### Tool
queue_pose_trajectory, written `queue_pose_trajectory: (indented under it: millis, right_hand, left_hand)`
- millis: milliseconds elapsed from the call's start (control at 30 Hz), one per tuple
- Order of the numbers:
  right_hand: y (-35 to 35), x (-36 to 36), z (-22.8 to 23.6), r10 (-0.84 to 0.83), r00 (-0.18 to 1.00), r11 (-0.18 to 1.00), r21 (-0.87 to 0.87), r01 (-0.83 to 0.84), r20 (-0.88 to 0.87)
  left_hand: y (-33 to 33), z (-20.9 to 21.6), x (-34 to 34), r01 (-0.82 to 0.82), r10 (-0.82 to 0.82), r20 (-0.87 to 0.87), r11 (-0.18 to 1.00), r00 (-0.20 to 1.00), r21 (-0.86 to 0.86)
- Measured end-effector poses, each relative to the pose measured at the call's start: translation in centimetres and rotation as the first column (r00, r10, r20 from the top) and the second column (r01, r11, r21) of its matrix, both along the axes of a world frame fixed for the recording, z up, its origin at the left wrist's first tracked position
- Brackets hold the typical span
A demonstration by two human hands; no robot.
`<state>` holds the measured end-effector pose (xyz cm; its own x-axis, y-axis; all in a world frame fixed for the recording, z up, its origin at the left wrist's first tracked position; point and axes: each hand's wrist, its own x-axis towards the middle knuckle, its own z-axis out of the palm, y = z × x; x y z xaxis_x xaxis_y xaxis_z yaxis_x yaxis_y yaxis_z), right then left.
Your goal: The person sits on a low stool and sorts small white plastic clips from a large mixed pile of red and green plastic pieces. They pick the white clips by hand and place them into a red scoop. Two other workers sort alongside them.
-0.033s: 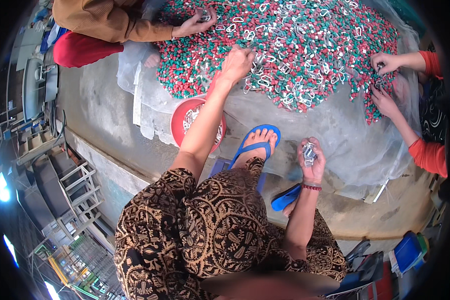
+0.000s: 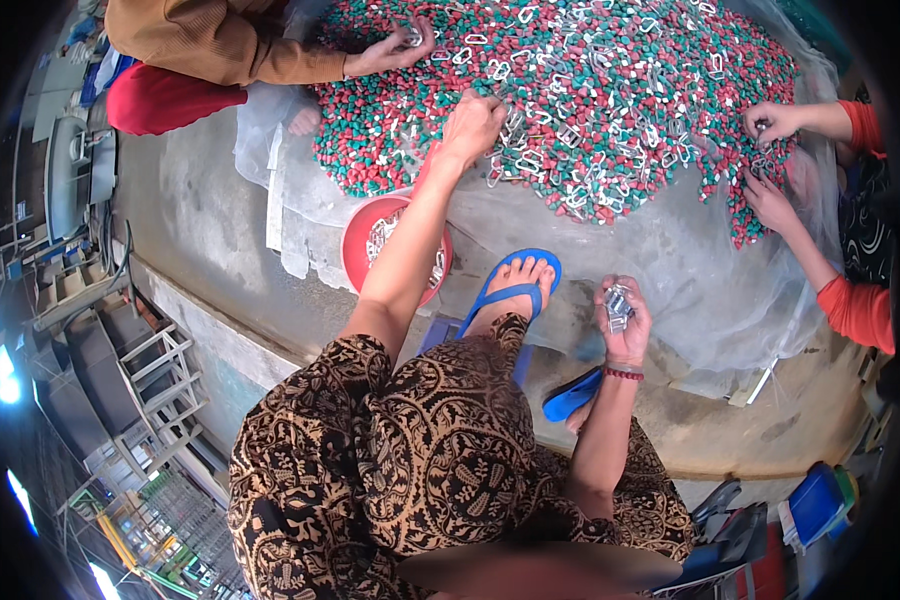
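We look down at a broad pile of small red, green and white pieces (image 2: 610,130), strewn with pale oval links (image 2: 527,160), spread over a clear plastic sheet (image 2: 685,265) on a grey floor (image 2: 195,215).

The left hand (image 2: 473,132) reaches to the near edge of the pile, palm down, its fingers bent toward the pieces and links; we cannot tell whether they pinch anything, since the back of the hand hides the tips. Beneath that forearm, just short of the pile, sits a red bowl (image 2: 354,248) partly filled with whitish and silvery links.

The right hand (image 2: 630,330) is well apart from the pile, held palm up above the sheet. Its fingers curl around a small cluster of shiny silvery links (image 2: 618,308) lying in the palm. We see a dark red beaded bracelet (image 2: 624,375) on that wrist.

Below are black-and-tan patterned clothes (image 2: 450,460) and blue flip-flops (image 2: 572,397).

At upper left, a co-worker's hand (image 2: 395,48) from a brown sleeve (image 2: 210,40) holds something silvery over the pile. At right, we find another person's two hands (image 2: 775,207), in orange-red sleeves (image 2: 858,312), at the pile's edge.
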<state>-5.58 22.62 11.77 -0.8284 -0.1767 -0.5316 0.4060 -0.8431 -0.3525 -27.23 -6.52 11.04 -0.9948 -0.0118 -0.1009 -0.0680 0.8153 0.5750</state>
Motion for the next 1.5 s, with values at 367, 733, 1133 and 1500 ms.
queue_pose_trajectory:
  millis: [367,733,1133,1500]
  right_hand:
    - [-0.9,-1.6,-1.5,-0.108,0.964,0.966,-0.202,0.159,0.243]
    - [-1.2,-0.2,-1.7,-0.115,0.992,0.924,-0.362,0.125,0.049]
    - [-2.5,-0.4,-1.9,-0.145,0.987,0.927,-0.340,0.158,0.063]
    - [-1.9,-4.0,-2.7,-0.263,0.955,0.866,-0.402,0.296,0.136]
  left_hand:
    - [3.9,2.0,-1.1,-0.347,-0.193,0.383,0.198,0.903,0.917]
    - [6.5,-1.8,-0.1,0.328,-0.330,-0.073,0.944,0.941,-0.046]
    - [4.6,3.0,-0.3,0.020,-0.026,0.014,0.935,1.000,0.353]
    - [15.6,4.8,8.2,0.680,-0.606,-0.315,0.689,0.730,0.250]
